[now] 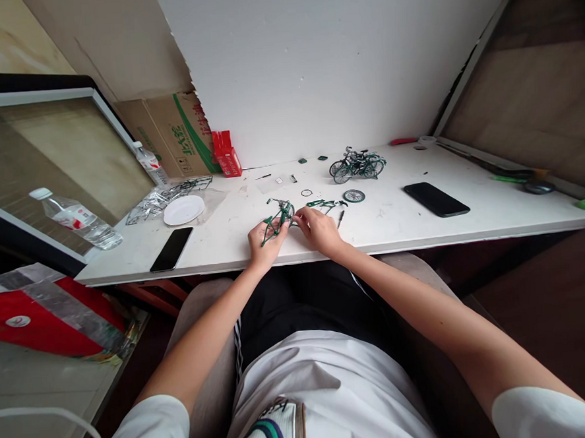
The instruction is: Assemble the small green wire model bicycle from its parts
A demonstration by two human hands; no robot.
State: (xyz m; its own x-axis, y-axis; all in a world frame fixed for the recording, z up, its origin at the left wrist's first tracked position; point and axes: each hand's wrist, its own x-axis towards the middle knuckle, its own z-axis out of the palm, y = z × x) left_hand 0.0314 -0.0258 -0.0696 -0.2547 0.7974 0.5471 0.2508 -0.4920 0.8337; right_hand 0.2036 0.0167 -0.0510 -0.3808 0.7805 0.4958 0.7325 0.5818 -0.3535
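Near the table's front edge, my left hand (265, 242) is closed around a small green model bicycle (277, 221) that has no wheel visible at its near end. My right hand (317, 229) meets it from the right, its thumb and forefinger pinched at the model's wheel side; whatever lies between those fingertips is too small to make out. Just beyond my right hand lies a loose green frame part (327, 205). A loose spoked wheel (354, 196), a thin black ring (306, 193) and a small dark tool (341, 219) rest nearby.
Assembled model bicycles (357, 165) stand at the back. A black phone (436, 199) lies right, another phone (172, 249) left. A white plate (183, 210), water bottles (77, 219), a red box (227, 155) and a cardboard box (173, 135) occupy the left side. A white board (332, 64) rises behind.
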